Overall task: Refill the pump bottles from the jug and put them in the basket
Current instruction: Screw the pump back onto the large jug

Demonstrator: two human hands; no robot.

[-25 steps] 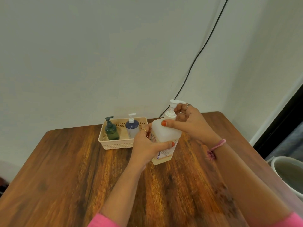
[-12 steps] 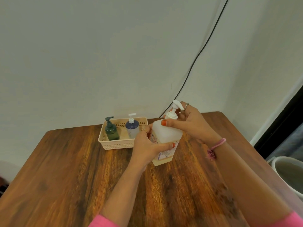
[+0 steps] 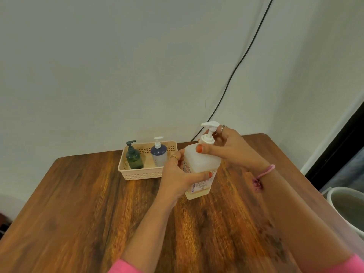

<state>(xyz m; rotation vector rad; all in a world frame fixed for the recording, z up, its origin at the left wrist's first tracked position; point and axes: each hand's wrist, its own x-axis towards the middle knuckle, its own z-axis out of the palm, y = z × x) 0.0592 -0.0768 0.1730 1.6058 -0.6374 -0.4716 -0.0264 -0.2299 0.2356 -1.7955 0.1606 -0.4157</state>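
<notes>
A large translucent white pump bottle with a printed label and a little yellowish liquid at its bottom stands tilted on the wooden table. My left hand wraps around its body. My right hand grips the white pump collar, thumb on the bottle's shoulder, fingers behind the pump stem. The pump head points left. Behind and to the left, a beige perforated basket holds a dark green pump bottle and a blue-and-white pump bottle, both upright. No jug is in view.
The table stands against a pale wall, with a black cable running down the wall behind it. A white bucket sits on the floor past the table's right edge. A dark doorway lies at the far right.
The pump head has turned: it pointed right a second ago and points left now, as my right hand twisted the collar. The bottle stays in my left hand at the same spot.
</notes>
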